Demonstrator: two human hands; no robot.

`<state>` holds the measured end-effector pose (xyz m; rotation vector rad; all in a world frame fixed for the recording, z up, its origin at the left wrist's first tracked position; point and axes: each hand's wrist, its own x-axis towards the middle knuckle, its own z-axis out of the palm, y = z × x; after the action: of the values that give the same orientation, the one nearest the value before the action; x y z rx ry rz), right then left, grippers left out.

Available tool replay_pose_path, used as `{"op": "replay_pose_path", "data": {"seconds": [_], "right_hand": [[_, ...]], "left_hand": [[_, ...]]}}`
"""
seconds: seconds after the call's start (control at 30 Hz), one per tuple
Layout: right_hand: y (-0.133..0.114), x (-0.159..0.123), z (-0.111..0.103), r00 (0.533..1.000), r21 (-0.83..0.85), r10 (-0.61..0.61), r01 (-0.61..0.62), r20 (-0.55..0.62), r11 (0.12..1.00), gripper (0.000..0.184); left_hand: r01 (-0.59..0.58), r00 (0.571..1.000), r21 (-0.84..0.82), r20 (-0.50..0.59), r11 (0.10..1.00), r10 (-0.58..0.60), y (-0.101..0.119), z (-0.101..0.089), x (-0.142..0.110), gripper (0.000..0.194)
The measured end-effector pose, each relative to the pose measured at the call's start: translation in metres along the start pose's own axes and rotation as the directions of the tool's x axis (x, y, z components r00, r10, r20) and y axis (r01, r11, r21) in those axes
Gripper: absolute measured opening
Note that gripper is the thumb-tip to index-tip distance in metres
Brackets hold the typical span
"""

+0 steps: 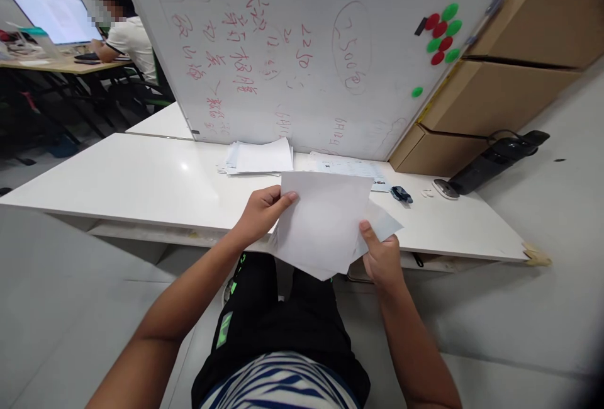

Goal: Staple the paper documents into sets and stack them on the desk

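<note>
I hold a few white paper sheets [325, 223] above my lap, in front of the white table [141, 182]. My left hand [262, 211] pinches their upper left corner, fingers closed on the edge. My right hand [380, 258] grips the lower right side, thumb on top. The sheets are fanned slightly, one corner sticking out to the right.
A stack of white papers [259, 157] and a printed sheet [349, 167] lie on the table by a leaning whiteboard [302, 50] with magnets. A small dark device [401, 194], a black handheld unit [495, 160] and cardboard boxes [519, 50] sit right. Another person works at a far desk [61, 63].
</note>
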<state>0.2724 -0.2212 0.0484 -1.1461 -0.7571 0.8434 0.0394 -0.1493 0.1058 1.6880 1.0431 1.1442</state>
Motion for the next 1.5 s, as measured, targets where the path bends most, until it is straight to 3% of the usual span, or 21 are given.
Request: {"op": "replay_pose_path", "data": {"seconds": [0.2,0.27,0.37,0.53,0.63,0.7,0.77,0.87,0.93,1.0,1.13,1.27,1.33,1.4,1.47,1.5], "right_hand": [[0.010,-0.005,-0.004,0.998,0.023,0.023,-0.025,0.053,0.999,0.045],[0.011,-0.005,-0.005,1.000,0.009,0.003,-0.003,0.021,1.000,0.045],[0.011,-0.005,-0.014,0.993,-0.008,-0.041,0.040,-0.111,0.999,0.050],[0.016,-0.008,-0.056,0.906,0.055,-0.020,0.047,-0.423,0.997,0.053],[0.021,-0.013,-0.090,0.851,0.033,-0.033,0.058,-0.525,0.998,0.052],[0.023,-0.017,-0.112,0.813,0.012,-0.030,0.046,-0.582,0.999,0.052],[0.022,-0.021,-0.131,0.768,-0.003,-0.021,0.025,-0.640,1.000,0.053],[0.018,-0.025,-0.153,0.705,-0.024,-0.028,0.015,-0.709,1.000,0.054],[0.014,-0.027,-0.163,0.672,-0.028,-0.029,0.012,-0.740,1.000,0.055],[0.010,-0.028,-0.170,0.660,-0.024,-0.021,0.005,-0.751,1.000,0.055],[0.007,-0.028,-0.173,0.687,-0.016,-0.004,-0.011,-0.726,1.000,0.055],[0.011,-0.021,-0.166,0.719,-0.001,0.019,-0.027,-0.694,1.000,0.056],[0.012,-0.016,-0.158,0.735,0.008,0.029,-0.032,-0.678,0.999,0.054],[0.011,-0.011,-0.147,0.772,0.003,0.024,-0.029,-0.635,1.000,0.052],[0.008,-0.005,-0.135,0.832,-0.008,0.023,-0.033,-0.554,0.999,0.050],[0.005,-0.003,-0.129,0.867,-0.014,0.029,-0.042,-0.497,0.999,0.049]], "left_hand": [[0.014,0.999,0.004,0.053,1.000,-0.014,-0.003,0.004,0.000,0.035],[0.036,0.999,-0.008,0.036,0.999,-0.035,-0.005,0.006,0.001,0.036],[0.056,0.995,-0.040,-0.077,0.998,-0.059,-0.013,0.007,0.017,0.037],[0.006,0.963,-0.183,-0.263,0.983,-0.055,-0.015,0.008,0.095,0.036],[-0.177,0.915,-0.116,-0.384,0.977,0.120,0.007,0.023,0.145,0.036],[-0.298,0.880,0.010,-0.384,0.955,0.279,0.023,0.044,0.167,0.031],[-0.404,0.863,0.147,-0.265,0.903,0.430,0.028,0.071,0.178,0.023],[-0.554,0.831,0.273,0.123,0.786,0.542,-0.001,0.117,0.186,0.019],[-0.616,0.776,0.304,0.391,0.727,0.495,-0.038,0.145,0.191,0.025],[-0.628,0.734,0.362,0.570,0.689,0.370,-0.076,0.164,0.195,0.032],[-0.491,0.809,0.578,0.580,0.651,0.096,-0.122,0.172,0.205,0.038],[-0.434,0.838,0.631,0.544,0.643,0.033,-0.127,0.145,0.220,0.039],[-0.321,0.918,0.684,0.396,0.655,0.038,-0.123,0.126,0.225,0.047],[-0.151,0.985,0.701,0.166,0.697,0.045,-0.112,0.109,0.219,0.058],[-0.044,0.999,0.620,0.010,0.784,0.049,-0.094,0.098,0.198,0.059],[-0.051,0.999,0.541,0.013,0.840,0.052,-0.083,0.094,0.181,0.057]]}}
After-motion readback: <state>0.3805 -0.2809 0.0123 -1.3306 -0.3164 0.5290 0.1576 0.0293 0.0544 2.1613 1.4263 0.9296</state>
